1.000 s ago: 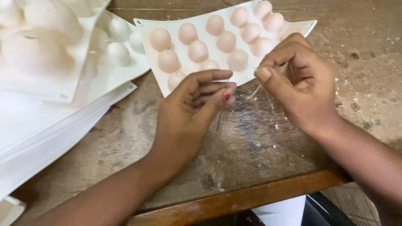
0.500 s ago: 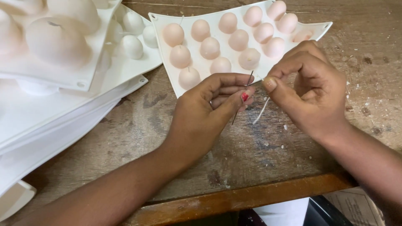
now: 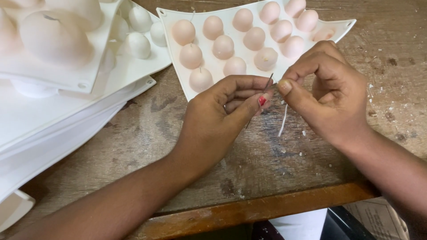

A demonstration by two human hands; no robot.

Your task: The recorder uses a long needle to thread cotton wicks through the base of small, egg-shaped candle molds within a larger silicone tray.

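My left hand [image 3: 222, 118] pinches a thin metal needle [image 3: 267, 84] between thumb and fingers, its tip pointing up and right. My right hand [image 3: 327, 95] pinches a short white wick [image 3: 281, 122] that hangs down from its thumb and forefinger, right beside the needle's upper end. Both hands hover close together above the worn wooden table [image 3: 267, 164]. Just behind them lies a white silicone mould [image 3: 209, 71] with rows of pale pink domes; short wicks stick out of a few domes.
A stack of larger white moulds [image 3: 58, 80] with bigger domes fills the left side. The table's front edge [image 3: 249, 213] runs below my wrists. White crumbs speckle the wood at the right.
Both hands stayed joined at needle and wick while the view shifted, so they and the mould sit slightly lower and more to the right in the picture.
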